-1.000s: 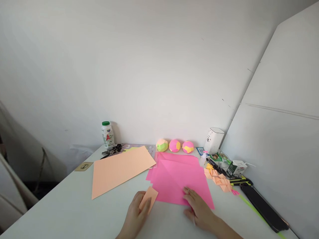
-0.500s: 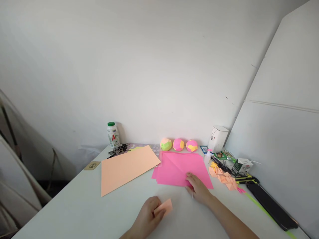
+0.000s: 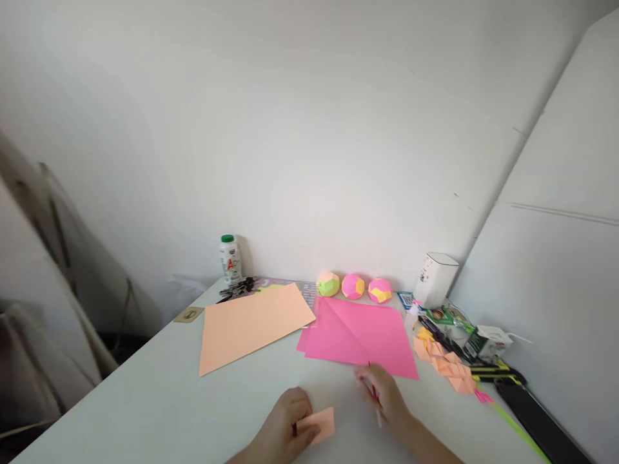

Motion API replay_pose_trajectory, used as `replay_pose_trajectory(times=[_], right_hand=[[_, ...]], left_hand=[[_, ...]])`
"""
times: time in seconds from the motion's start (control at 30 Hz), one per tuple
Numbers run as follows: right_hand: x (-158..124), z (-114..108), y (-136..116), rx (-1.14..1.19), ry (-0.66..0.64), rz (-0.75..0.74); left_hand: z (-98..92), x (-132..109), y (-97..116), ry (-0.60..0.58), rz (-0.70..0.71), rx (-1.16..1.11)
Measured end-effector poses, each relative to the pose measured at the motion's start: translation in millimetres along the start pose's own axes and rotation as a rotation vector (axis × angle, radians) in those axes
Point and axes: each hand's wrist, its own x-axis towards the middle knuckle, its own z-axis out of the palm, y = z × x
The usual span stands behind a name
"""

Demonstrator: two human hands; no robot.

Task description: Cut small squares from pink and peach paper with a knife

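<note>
My left hand is closed on a small piece of peach paper low in the middle of the view, thumb on top. Just to the right, my right hand grips a thin red stick-like tool with a pale lower end; blur hides its exact kind. Pink paper sheets lie flat just beyond the right hand. Left of them rests a large peach sheet.
Three faceted paper balls line the wall. A white bottle with a green cap stands back left. At right are folded peach paper pieces, a small carton, a white container and a long black object.
My right hand has drawn back off the pink sheets toward me, and the red tool in it shows more. My left hand keeps the peach paper. The view has shifted slightly left.
</note>
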Motion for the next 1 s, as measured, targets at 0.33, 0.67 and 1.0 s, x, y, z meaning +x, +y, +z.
replay_pose_trajectory(times=[0.33,0.67,1.0], right_hand=[[-10.2,23.7,-28.7,0.525,-0.348,0.088],[-9.9,34.7,-23.1,0.406,-0.271,0.168],[-13.6,41.9,-6.1,0.405,-0.289,0.143]], left_hand=[[1.4,2.3,12.2,-0.008,0.102,0.090],[-32.6,49.2,-20.2,0.025,-0.017,0.208],[-70.1,100.5,-134.3,0.144,-0.228,0.429]])
